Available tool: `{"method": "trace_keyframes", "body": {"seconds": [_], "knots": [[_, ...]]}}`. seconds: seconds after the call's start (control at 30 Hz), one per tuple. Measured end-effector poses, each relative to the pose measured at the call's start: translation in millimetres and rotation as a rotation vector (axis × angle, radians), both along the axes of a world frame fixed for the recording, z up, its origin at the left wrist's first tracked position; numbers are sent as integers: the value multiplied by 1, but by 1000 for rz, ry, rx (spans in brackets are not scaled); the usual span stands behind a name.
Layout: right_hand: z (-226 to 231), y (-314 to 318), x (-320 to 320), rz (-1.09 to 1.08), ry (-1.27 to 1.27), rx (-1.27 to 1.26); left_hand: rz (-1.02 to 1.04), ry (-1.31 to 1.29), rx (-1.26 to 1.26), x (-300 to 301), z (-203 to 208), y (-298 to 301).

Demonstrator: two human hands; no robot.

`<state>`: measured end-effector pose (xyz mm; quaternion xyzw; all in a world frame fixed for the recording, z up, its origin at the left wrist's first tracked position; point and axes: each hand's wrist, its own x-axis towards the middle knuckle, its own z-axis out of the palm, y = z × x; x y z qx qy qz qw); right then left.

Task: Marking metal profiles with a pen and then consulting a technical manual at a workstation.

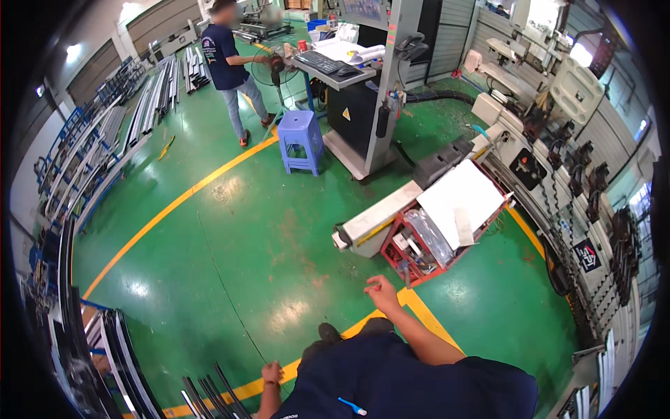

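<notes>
A red cart (438,273) holds tools and loose items, with a white sheet (457,199) across its top. The person's right hand (382,295) is near the cart's closest corner, fingers curled; whether they pinch something small is unclear. The left hand (272,372) hangs well left of the cart, nearest some dark bars (215,397). Beyond the cart, to its left, stand a blue stool (299,129) and a computer stand (359,126) with a keyboard (319,63). Farther past the cart, a co-worker (227,56) reaches toward a fan (276,64). A long machine (576,230) runs along the cart's right.
</notes>
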<state>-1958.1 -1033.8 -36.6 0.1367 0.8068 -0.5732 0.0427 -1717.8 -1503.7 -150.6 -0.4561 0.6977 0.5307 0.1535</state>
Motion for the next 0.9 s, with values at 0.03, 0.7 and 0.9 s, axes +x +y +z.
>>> {"method": "trace_keyframes", "body": {"seconds": [0.03, 0.7, 0.9], "knots": [[12, -27, -14, 17, -23, -163, -63, 88, 53, -43, 10, -37], [166, -327, -549, 286, 127, -1005, -615, 931, 75, -743, 275, 9], [206, -330, -687, 269, 217, -888, -444, 979, -26, -870, 291, 4]]}}
